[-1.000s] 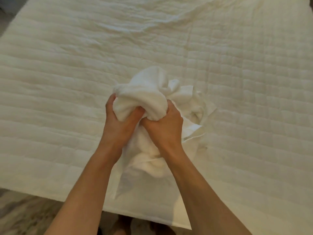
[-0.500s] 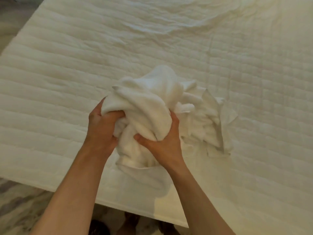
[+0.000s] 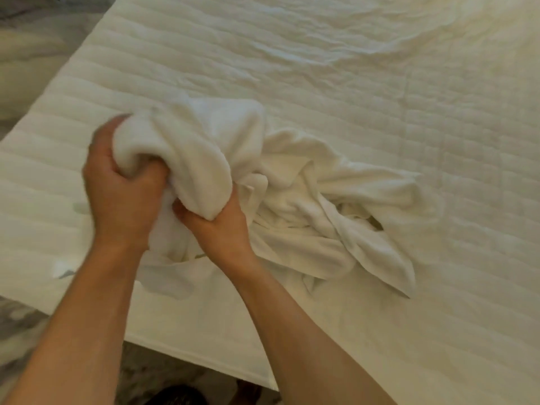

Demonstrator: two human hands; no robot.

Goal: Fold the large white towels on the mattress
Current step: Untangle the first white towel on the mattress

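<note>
- Since half a second ago: towel (image 3: 306,200) has loosened, and more of it now trails to the right across the mattress (image 3: 380,83); both hands have kept their grip on the bunched left end.
- Head view, what holds what: mattress carries the one towel, near its front edge and left of centre. The bunched end is lifted in the hands, and the rest lies crumpled on the surface.
- Materials: towel is white, thick terry, with soft rounded rolls at the held end and thinner creased flaps and a hemmed edge to the right. Mattress cover is cream and quilted, in long bands on the left and small squares on the right, wrinkled toward the far side.
- Floor (image 3: 26,62) beyond the left edge is grey-veined, like marble.
- Left hand (image 3: 122,197): motion-blurred, back toward the camera, fingers clenched round a fat roll of towel.
- Right hand (image 3: 222,229): just beside the left, grasping a hanging fold from below; its fingertips are buried in the cloth.
- Both forearms are bare and reach in from the near edge.
</note>
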